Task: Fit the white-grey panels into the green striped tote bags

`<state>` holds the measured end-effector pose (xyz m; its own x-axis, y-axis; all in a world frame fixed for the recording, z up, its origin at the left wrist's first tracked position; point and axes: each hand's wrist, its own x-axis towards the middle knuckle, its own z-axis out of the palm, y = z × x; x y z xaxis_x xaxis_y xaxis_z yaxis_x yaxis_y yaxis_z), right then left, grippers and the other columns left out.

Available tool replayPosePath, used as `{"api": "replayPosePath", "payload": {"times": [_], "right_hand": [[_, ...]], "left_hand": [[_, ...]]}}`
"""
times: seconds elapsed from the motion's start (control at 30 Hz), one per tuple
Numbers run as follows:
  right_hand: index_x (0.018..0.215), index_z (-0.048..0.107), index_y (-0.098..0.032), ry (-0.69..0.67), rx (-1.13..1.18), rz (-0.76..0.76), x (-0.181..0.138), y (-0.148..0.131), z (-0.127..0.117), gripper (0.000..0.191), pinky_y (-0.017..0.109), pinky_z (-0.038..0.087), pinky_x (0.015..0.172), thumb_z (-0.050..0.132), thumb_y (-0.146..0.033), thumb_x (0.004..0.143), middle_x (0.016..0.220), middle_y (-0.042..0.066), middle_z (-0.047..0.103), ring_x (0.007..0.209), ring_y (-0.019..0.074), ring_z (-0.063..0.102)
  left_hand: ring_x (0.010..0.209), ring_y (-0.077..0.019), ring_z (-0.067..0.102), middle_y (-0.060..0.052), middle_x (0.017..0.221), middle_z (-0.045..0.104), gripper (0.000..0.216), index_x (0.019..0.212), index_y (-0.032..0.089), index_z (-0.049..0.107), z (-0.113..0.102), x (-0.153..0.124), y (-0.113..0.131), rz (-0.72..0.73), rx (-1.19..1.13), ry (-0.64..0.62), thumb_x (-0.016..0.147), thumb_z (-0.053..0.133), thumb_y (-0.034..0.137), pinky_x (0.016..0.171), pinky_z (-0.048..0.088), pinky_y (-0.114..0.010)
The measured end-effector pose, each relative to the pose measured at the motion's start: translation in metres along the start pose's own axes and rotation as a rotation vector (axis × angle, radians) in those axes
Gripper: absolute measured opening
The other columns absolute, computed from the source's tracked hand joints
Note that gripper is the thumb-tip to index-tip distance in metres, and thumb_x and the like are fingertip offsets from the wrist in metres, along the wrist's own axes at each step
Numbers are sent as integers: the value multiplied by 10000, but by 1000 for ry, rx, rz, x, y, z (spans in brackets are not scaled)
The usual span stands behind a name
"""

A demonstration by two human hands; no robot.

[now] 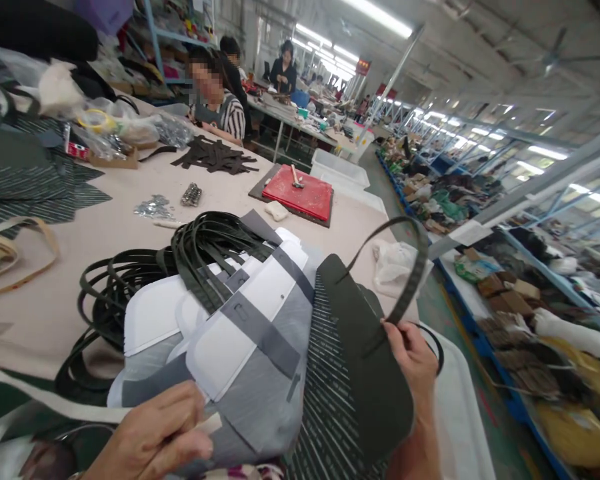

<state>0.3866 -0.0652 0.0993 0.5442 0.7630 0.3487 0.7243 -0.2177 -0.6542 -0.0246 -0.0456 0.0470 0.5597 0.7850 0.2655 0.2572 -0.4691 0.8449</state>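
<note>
My right hand (pixel 411 353) pinches a dark green bag panel (pixel 367 353) near the foot of its looped handle (pixel 414 267). The panel stands tilted at the right edge of a stack, and its striped part slopes down beside it. Low on the left, my left hand (pixel 155 430) is closed on a cream strip (pixel 55 400), whose short end sticks out past the fingers. Between the hands lies the stack of grey and white bag panels (pixel 265 340), wrong side up. Dark looped handles (pixel 210 247) fan out from its far left side.
A red board (pixel 300 193) with a hammer (pixel 296 177) lies at the back. Metal pieces (pixel 155 207), dark straps (pixel 213 157) and striped panels (pixel 25 173) are on the table. A white bin (pixel 460 400) stands at right. A co-worker (pixel 225 110) sits across the table.
</note>
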Motion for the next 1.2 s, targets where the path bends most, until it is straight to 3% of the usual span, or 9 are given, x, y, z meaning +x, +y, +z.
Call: {"api": "replayPosePath", "payload": {"times": [0.1,0.2,0.3,0.43,0.53,0.8,0.97,1.07,1.2], "right_hand": [[775,715,-228,-66,-223,324,-4,69,-50,367,365,481,601,665,-573,662,702,77,717,655,290,655],[781,740,-234,-35,-451,472,-24,87,-64,347,431,484,626,706,-520,588,713,117,733,679,345,667],[975,747,-243,-58,-119,300,-60,38,-35,378,389,526,731,668,-519,728,914,92,757,814,290,696],[1063,706,-228,-549,392,-143,-106,-65,36,212,276,534,724,627,-277,873,939,52,724,818,183,667],[1114,669,-222,-716,524,-344,-124,-109,74,240,267,516,734,607,-175,887,939,40,711,826,165,644],[822,668,-210,-650,535,-394,-136,-119,104,125,240,458,605,578,-134,863,687,-10,658,627,132,610],[825,667,-200,-626,481,-403,-135,-122,118,102,245,450,612,594,-141,862,688,-5,659,625,133,609],[809,661,-201,-604,448,-367,-131,-123,125,108,244,450,614,594,-136,863,682,-8,661,613,129,609],[811,662,-204,-604,420,-360,-124,-127,131,104,243,456,603,591,-148,863,671,-10,658,596,128,607]], "left_hand": [[610,-95,525,34,674,539,452,639,196,459,1,17,13,107,69,-23,955,505,516,575,402,-194],[618,-99,498,24,672,541,463,628,186,445,5,29,24,200,200,23,932,513,528,585,385,-211],[608,-113,453,17,639,502,474,605,179,448,10,34,26,247,329,32,920,524,525,576,356,-240],[602,-121,439,12,629,490,476,600,176,480,14,34,23,285,400,-4,935,505,514,559,338,-255],[595,-126,435,13,619,484,486,598,178,503,12,32,21,302,414,0,947,484,516,554,332,-266],[538,-106,443,37,587,481,479,604,186,502,1,21,7,127,328,66,907,564,552,511,335,-247],[645,-116,589,20,742,619,280,1012,232,688,-9,19,-2,-105,185,-9,938,567,474,588,440,-205],[639,-111,565,11,688,547,309,804,229,717,-17,23,-5,-106,159,-21,983,506,365,587,428,-197],[764,-149,597,-36,834,611,373,651,189,637,-24,28,-11,-56,224,19,922,594,442,683,472,-237]]}}
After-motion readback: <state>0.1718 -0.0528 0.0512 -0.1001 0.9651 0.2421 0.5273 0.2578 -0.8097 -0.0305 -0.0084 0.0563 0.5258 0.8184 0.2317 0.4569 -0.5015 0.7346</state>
